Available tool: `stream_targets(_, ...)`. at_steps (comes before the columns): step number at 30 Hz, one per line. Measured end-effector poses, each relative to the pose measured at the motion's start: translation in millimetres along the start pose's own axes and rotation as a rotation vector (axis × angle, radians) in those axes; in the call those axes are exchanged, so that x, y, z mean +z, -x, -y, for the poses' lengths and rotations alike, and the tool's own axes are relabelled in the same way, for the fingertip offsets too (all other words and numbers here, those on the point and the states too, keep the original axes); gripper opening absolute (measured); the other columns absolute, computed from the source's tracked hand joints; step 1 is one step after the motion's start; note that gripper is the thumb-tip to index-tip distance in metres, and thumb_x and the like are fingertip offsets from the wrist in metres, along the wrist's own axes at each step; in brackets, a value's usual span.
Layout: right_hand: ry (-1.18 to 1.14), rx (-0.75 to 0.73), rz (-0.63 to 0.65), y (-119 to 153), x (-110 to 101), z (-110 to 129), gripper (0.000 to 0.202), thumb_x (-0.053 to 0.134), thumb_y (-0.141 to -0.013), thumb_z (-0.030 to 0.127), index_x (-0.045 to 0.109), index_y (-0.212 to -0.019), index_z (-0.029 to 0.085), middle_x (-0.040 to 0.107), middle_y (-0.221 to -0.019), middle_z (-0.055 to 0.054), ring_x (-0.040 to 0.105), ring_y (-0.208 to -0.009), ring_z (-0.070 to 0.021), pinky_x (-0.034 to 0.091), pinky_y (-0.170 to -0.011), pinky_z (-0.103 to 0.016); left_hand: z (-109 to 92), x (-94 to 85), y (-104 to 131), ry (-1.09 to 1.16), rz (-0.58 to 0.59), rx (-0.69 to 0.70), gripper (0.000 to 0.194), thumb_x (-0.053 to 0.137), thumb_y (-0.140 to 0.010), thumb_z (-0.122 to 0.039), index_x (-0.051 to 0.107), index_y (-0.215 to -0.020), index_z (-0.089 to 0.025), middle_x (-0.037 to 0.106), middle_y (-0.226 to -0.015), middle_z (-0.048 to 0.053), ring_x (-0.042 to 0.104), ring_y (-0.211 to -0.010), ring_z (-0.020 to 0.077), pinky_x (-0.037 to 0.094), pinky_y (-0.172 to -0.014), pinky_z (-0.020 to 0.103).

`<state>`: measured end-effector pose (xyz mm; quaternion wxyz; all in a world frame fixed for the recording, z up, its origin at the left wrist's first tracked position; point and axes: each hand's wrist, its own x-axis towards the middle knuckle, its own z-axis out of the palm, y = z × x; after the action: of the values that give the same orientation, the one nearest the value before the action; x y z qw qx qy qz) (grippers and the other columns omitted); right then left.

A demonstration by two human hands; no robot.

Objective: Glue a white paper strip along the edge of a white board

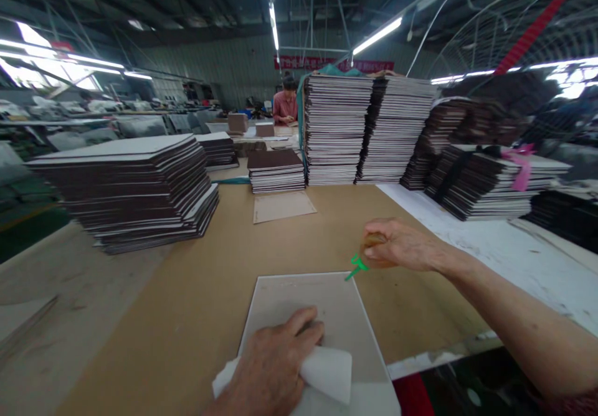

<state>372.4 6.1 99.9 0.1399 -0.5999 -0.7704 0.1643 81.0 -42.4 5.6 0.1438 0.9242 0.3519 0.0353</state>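
Both hands (pixel 271 372) (pixel 397 245) bare, no gloves; forearms uncovered; dark reddish patterned sleeve edge (pixel 574 400) at right arm.

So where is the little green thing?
In the head view, the green thing sits right of centre, at the fingertips of the right hand, just over the far right corner of the grey board under the left hand.

A grey rectangular board (pixel 322 316) lies flat on the brown table top, its long side running away from the viewer. A folded white cloth (pixel 327 372) rests on the board's near end. A small green plastic piece (pixel 357 266) sits at the board's far right corner.
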Motion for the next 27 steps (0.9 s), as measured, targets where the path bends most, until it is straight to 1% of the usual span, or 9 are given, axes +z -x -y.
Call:
stream_targets(3,-0.023,-0.002,-0.012,0,4,2,0.009,0.062,-0.078,0.030,0.062,-0.077,0.021,0.063,-0.076,0.000,0.054,-0.068,-0.0160,0.031,-0.059,-0.027,0,0.1,-1,-0.006,0.004,-0.002,0.056,0.040,-0.072,-0.005,0.049,-0.120,-0.031,0.050,-0.140,0.000,0.061,-0.111,0.0217,0.055,-0.086,0.044)
stream_targets(8,-0.080,-0.053,-0.021,-11,22,16,0.008,0.063,-0.079,0.030,0.063,-0.081,0.022,0.064,-0.081,0.001,0.055,-0.072,-0.0150,0.032,-0.061,-0.026,1,0.7,-2,-0.018,0.011,0.000,0.055,0.039,-0.074,-0.005,0.049,-0.121,-0.031,0.049,-0.141,0.000,0.060,-0.112,0.0205,0.055,-0.086,0.043)
stream_targets(11,-0.107,-0.062,-0.013,-14,25,17,0.008,0.063,-0.078,0.029,0.063,-0.081,0.021,0.063,-0.080,0.002,0.054,-0.071,-0.0144,0.032,-0.061,-0.026,1,0.8,-1,-0.016,0.018,-0.002,0.054,0.040,-0.074,-0.006,0.048,-0.122,-0.031,0.049,-0.141,0.000,0.060,-0.112,0.0206,0.055,-0.087,0.043)
stream_targets(15,-0.122,-0.017,-0.012,-5,16,6,0.009,0.063,-0.078,0.030,0.063,-0.080,0.021,0.063,-0.079,0.001,0.055,-0.072,-0.0159,0.033,-0.061,-0.026,1,0.2,0,-0.014,0.026,-0.007,0.055,0.040,-0.074,-0.006,0.049,-0.122,-0.031,0.048,-0.142,0.000,0.061,-0.110,0.0212,0.055,-0.087,0.043)
stream_targets(20,-0.166,0.083,-0.003,14,6,-15,0.016,0.060,-0.079,0.036,0.063,-0.080,0.020,0.063,-0.076,0.000,0.056,-0.069,-0.0167,0.034,-0.057,-0.026,0,-2.4,-2,-0.009,0.035,-0.008,0.059,0.041,-0.070,-0.004,0.049,-0.123,-0.029,0.047,-0.143,0.001,0.060,-0.112,0.0224,0.054,-0.088,0.043)
stream_targets(23,-0.191,0.123,-0.015,21,9,-21,0.018,0.059,-0.079,0.038,0.062,-0.082,0.021,0.063,-0.074,0.001,0.056,-0.069,-0.0172,0.035,-0.059,-0.027,-1,-3.4,-1,0.002,0.030,-0.019,0.056,0.041,-0.072,-0.004,0.050,-0.121,-0.030,0.048,-0.142,0.001,0.060,-0.112,0.0217,0.053,-0.089,0.041)
stream_targets(27,-0.234,0.154,-0.034,23,21,-20,0.017,0.056,-0.080,0.037,0.061,-0.085,0.021,0.064,-0.077,0.001,0.058,-0.071,-0.0176,0.039,-0.062,-0.028,-1,-1.9,0,-0.014,0.033,-0.031,0.057,0.041,-0.072,-0.003,0.050,-0.121,-0.030,0.048,-0.142,0.001,0.061,-0.111,0.0216,0.053,-0.090,0.041)
